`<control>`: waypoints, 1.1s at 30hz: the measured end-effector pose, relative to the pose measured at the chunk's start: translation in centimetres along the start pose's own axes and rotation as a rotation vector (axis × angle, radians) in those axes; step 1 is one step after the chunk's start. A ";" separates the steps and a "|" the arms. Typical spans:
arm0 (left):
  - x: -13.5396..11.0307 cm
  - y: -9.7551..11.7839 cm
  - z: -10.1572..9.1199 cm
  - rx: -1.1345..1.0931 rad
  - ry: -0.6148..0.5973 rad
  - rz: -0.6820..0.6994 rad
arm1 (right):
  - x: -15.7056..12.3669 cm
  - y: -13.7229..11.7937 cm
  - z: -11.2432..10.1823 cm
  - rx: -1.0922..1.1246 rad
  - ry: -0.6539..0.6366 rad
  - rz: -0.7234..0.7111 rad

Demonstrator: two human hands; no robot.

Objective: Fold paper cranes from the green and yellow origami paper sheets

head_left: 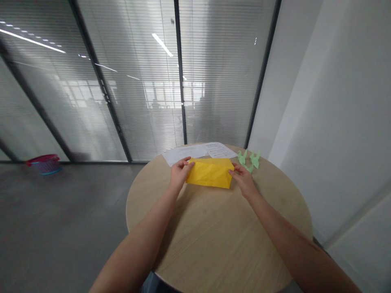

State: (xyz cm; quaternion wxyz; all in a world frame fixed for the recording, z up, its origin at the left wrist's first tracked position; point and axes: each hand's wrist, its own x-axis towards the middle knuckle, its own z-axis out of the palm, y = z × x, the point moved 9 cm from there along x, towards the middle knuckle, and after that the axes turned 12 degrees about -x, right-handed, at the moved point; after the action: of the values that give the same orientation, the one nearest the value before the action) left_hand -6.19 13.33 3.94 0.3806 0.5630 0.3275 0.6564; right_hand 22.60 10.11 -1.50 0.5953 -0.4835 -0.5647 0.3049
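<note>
A sheet of yellow paper (210,173), folded into a wide shape with faint creases, is stretched between my two hands above the round table. My left hand (180,173) pinches its left edge between thumb and fingers. At the opposite edge, my right hand (242,178) grips the paper in the same way, thumb toward me. Several light green folded-paper figures (254,160) stand just beyond my right hand. White printed sheets (220,149) lie on the table behind the yellow paper, which partly covers them from view.
The round wooden table (210,232) has its far edge near a glass partition (152,101) with blinds. A white wall (345,122) rises on the right. On the grey floor at left sits a red and blue basket (45,165).
</note>
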 end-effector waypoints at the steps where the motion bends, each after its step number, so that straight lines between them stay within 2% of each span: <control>1: 0.0 0.0 0.0 0.000 0.006 -0.003 | -0.1 -0.5 0.0 0.008 0.007 -0.036; 4: -0.1 0.1 -0.1 0.016 0.019 -0.008 | -0.1 -1.2 -0.3 0.013 0.037 -0.096; 11: -0.3 -0.9 -0.3 -0.006 0.048 -0.086 | 0.0 -0.1 -0.9 0.031 0.089 -0.057; 16: -0.3 -0.8 -0.1 0.024 0.030 -0.056 | 0.0 0.8 -0.5 0.038 0.074 0.040; 18: -0.2 -1.4 0.0 0.014 0.013 -0.086 | -0.1 1.4 -0.6 0.018 0.091 0.090; 21: -0.2 -2.6 0.3 0.037 -0.047 -0.159 | -0.3 2.2 -0.5 0.045 0.089 0.154; 25: -0.2 -3.5 1.2 0.224 -0.216 -0.168 | -0.8 2.8 0.9 0.105 -0.044 0.231; 29: -1.2 -2.8 2.8 0.380 -0.384 -0.106 | -1.1 2.7 2.0 0.064 -0.135 0.221; 33: -2.6 -1.7 5.0 0.405 -0.524 -0.083 | -1.3 1.7 2.7 -0.004 -0.176 0.141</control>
State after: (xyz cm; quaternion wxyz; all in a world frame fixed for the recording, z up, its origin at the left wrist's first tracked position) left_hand -0.82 11.90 1.94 0.3585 0.7631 0.3648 0.3949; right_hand 20.04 10.20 -3.87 0.5197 -0.4945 -0.5798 0.3862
